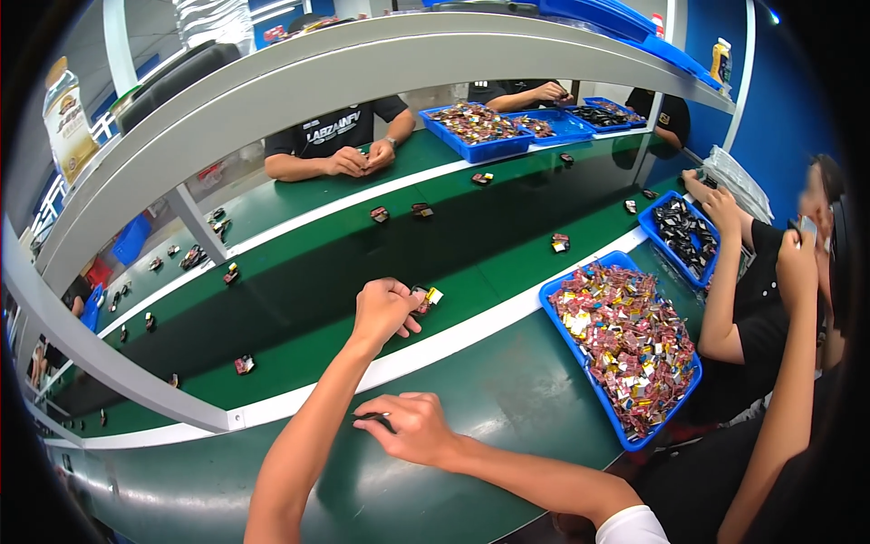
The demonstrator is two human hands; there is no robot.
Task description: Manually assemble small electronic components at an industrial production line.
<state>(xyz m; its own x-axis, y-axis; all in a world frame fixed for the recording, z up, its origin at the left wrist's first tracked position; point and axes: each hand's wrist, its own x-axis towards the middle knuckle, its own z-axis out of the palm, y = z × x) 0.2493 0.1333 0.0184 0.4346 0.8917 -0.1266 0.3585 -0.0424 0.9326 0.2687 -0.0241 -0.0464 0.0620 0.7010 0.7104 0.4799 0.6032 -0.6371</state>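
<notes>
My left hand (385, 311) reaches out over the green conveyor belt, fingers closed at a small circuit board with a silver-and-yellow battery (433, 297). The board looks dark and red where it meets my fingertips, which partly cover it. Closer to me, above the green worktop (489, 408), my right hand (412, 429) pinches a small black part (370, 417) between thumb and fingers. To the right of both hands lies a blue tray (605, 410) heaped with reddish circuit boards carrying silver and yellow batteries.
Several similar small assemblies lie spread along the belt (507, 263). Another blue tray (702, 276) holds black parts beside co-workers' arms at the right. Across the belt, a person's hands (362, 160) work near more blue trays (485, 152). A grey overhead shelf (362, 54) arches above.
</notes>
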